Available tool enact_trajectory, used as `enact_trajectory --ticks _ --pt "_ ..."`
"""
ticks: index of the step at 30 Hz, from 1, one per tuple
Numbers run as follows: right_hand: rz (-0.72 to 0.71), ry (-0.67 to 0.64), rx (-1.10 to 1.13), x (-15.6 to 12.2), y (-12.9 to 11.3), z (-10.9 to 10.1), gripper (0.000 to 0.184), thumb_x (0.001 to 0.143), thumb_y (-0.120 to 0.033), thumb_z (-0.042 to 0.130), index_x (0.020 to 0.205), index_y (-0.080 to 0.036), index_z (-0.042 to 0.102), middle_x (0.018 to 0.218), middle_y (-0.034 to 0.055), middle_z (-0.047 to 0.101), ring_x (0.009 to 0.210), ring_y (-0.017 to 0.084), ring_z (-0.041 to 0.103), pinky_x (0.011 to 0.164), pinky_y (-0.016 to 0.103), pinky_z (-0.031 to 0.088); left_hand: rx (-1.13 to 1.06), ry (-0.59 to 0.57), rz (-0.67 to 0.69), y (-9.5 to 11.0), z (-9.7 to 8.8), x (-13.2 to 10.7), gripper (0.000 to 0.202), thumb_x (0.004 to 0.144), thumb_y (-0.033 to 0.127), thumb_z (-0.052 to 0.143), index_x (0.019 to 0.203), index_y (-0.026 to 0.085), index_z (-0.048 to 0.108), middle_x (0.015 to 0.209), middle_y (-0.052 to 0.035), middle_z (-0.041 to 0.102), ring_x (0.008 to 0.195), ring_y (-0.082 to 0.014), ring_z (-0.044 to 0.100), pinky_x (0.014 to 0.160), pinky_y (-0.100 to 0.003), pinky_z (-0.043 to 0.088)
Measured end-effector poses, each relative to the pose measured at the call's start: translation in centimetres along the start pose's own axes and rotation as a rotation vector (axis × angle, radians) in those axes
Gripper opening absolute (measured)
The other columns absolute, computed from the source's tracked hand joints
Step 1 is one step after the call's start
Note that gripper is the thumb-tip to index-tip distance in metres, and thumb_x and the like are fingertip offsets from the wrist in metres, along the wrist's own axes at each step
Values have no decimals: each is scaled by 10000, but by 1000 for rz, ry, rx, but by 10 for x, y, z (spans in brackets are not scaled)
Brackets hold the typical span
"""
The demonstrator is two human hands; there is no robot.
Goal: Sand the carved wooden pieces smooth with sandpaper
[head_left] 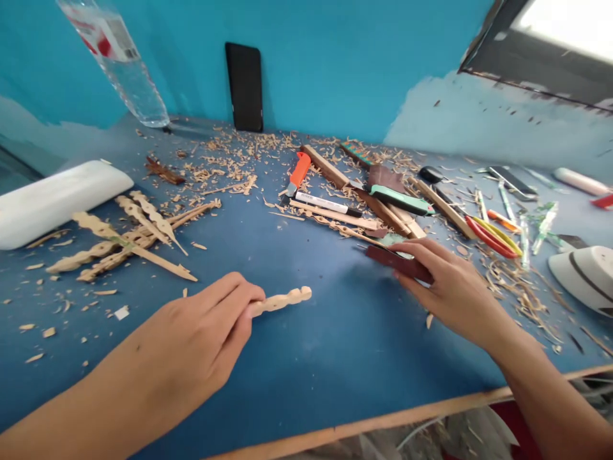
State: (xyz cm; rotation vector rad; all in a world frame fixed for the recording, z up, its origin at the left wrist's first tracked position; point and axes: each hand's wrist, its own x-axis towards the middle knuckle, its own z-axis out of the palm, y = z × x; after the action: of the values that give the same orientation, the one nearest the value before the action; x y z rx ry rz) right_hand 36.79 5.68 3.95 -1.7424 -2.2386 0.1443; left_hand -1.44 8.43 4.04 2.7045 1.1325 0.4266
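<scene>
Gripping a stick (282,299) over the table (311,364) in a closed left hand (201,335), a person is laying an open right hand (453,291) on a red strip (390,260); lifting it likely needs a pinch.

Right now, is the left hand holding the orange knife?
No, the left hand holds a carved wooden stick; the orange knife lies on the table.

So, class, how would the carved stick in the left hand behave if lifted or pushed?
The carved stick looks thin, so probably light and stiff in the left hand. Its narrow necks may snap if bent. Its wavy outline would likely slide, not roll, on the blue table.
</scene>
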Motion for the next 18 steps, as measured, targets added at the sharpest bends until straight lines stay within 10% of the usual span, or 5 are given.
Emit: enact_trajectory --ticks 7,13,18 --pt "42 -127 -2 27 14 -8 161 918 -189 606 1033 -237 708 930 25 735 790 199 648 697 318 430 -27 -130 87 1 2 16 318 1077 209 330 1208 271 613 1101 -15 700 809 -162 735 636 -310 535" --pt "94 -105 27 32 17 -15 51 841 -234 669 800 -228 700 707 -12 661 646 174 577 620 313 375 111 106 308 -19 3 3 333 1060 126 413 1292 287 589 1121 13 753 958 -145 751 798 -264 551" --pt "247 91 107 69 17 -19 230 872 -417 683 764 -214 672 602 -32 538 559 148 485 543 296 317 76 110 210 -23 9 -6 415 1084 167 350 1332 341 633 1115 9 761 945 -136 750 823 -232 561"
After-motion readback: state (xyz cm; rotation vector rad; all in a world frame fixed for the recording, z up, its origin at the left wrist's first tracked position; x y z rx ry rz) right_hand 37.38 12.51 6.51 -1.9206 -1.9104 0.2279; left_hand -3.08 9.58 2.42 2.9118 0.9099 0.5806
